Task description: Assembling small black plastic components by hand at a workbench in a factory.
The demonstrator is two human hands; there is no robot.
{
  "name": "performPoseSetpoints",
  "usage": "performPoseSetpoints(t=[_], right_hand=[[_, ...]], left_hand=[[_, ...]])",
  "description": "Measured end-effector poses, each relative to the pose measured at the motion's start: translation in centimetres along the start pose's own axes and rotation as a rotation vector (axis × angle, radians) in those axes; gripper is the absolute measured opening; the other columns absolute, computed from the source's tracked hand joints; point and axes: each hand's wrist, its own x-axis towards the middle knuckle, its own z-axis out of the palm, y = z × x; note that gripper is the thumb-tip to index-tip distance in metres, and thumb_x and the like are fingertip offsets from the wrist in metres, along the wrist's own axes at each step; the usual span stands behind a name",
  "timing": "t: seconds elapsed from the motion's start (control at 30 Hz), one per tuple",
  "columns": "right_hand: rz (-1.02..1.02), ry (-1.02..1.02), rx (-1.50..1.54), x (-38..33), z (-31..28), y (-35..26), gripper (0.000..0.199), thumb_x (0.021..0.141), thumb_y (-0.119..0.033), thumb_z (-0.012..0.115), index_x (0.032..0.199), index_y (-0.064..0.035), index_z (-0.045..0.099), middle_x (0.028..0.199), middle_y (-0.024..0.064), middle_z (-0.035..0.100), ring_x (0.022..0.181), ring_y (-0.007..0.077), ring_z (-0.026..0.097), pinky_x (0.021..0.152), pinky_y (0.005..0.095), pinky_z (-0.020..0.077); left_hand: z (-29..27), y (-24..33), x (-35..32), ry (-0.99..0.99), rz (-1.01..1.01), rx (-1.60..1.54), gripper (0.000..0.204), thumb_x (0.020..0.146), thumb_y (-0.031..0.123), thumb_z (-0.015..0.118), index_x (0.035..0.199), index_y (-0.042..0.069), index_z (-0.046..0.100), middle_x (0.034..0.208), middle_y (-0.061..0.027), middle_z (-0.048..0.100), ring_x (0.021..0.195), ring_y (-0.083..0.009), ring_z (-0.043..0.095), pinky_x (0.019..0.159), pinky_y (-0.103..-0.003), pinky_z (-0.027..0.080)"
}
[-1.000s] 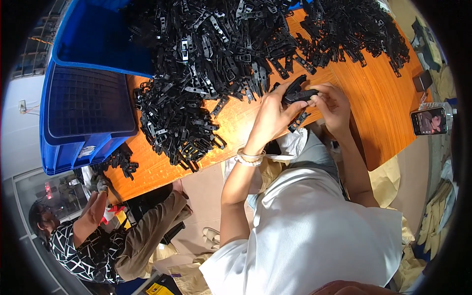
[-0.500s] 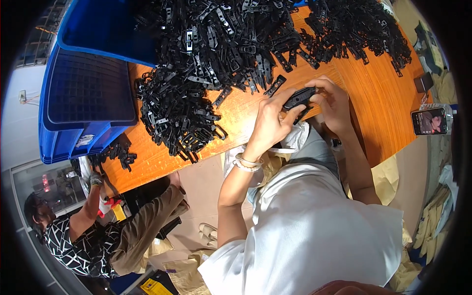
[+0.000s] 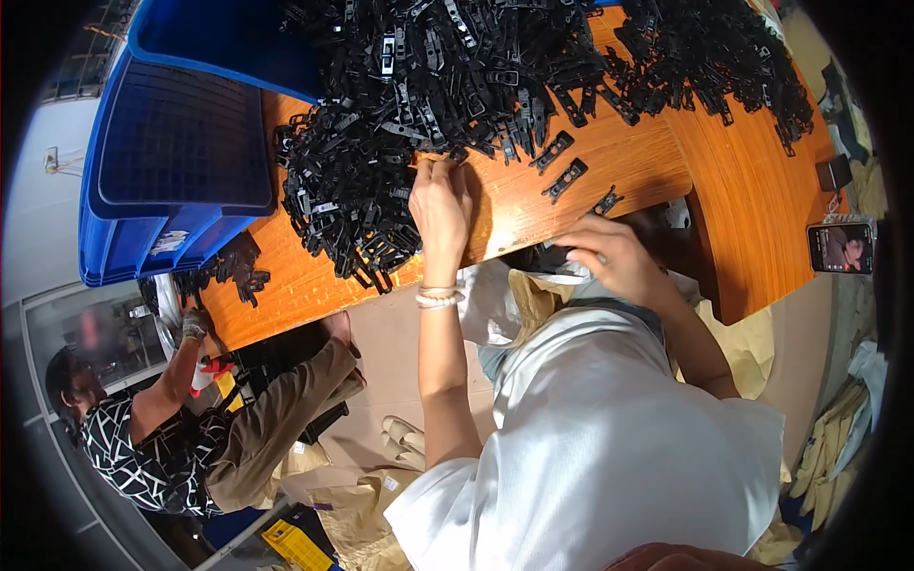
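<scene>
Black plastic clips point(image 3: 447, 105) are heaped across the upper middle of the frame, on an orange wooden surface point(image 3: 733, 181); a second heap point(image 3: 714, 57) lies at upper right. The left hand point(image 3: 440, 205) is laid at the lower edge of the main heap, fingers extended into the clips and touching them; whether a clip is pinched cannot be told. A beaded bracelet point(image 3: 438, 297) is worn at that wrist. The right hand point(image 3: 609, 259) is held at the near edge of the surface, right of centre, fingers curled loosely over pale wrapping; no clip is seen in it. Three loose clips point(image 3: 566, 179) lie apart from the heap, seemingly drawn out within easy reach. A blue crate point(image 3: 181, 143) stands at upper left. A phone point(image 3: 842, 247) rests at the right edge. At lower left a second person point(image 3: 181, 428) is seated, one gloved hand raised.
</scene>
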Motion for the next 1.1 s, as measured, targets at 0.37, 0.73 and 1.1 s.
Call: performPoseSetpoints(t=[0.37, 0.73, 1.1], right_hand=[[0.240, 0.500, -0.311, -1.3, -4.1, 4.2, 0.010, 0.078, -0.002, 0.054, 0.086, 0.0011, 0.059, 0.073, 0.0093, 0.054, 0.062, 0.0121, 0.050, 0.055, 0.0224, 0.0392], [0.253, 0.665, -0.571, 4.5, -8.4, 8.7, 0.018, 0.081, -0.013, 0.054, 0.093, -0.0007, 0.059, 0.078, 0.0116, 0.056, 0.065, 0.0208, 0.054, 0.058, 0.0278, 0.0409], [0.387, 0.377, -0.584, 4.3, -8.3, 7.4, 0.026, 0.078, -0.018, 0.057, 0.098, -0.0007, 0.057, 0.075, 0.0133, 0.055, 0.064, 0.0225, 0.052, 0.061, 0.0321, 0.0418]], left_hand=[[3.5, 7.2, -3.4, -0.218, 0.223, -0.485, 0.009, 0.070, 0.007, 0.061, 0.072, 0.000, 0.056, 0.072, -0.0107, 0.052, 0.063, -0.0252, 0.054, 0.053, -0.033, 0.045], [5.7, 9.0, -2.6, -0.182, 0.316, -0.148, 0.020, 0.064, 0.002, 0.057, 0.082, -0.002, 0.049, 0.080, -0.0145, 0.045, 0.068, -0.0301, 0.052, 0.051, -0.036, 0.044], [1.7, 0.6, -0.5, -0.010, -0.065, 0.212, 0.048, 0.057, -0.003, 0.066, 0.100, -0.005, 0.045, 0.096, -0.0189, 0.047, 0.072, -0.0323, 0.055, 0.061, -0.037, 0.047]])
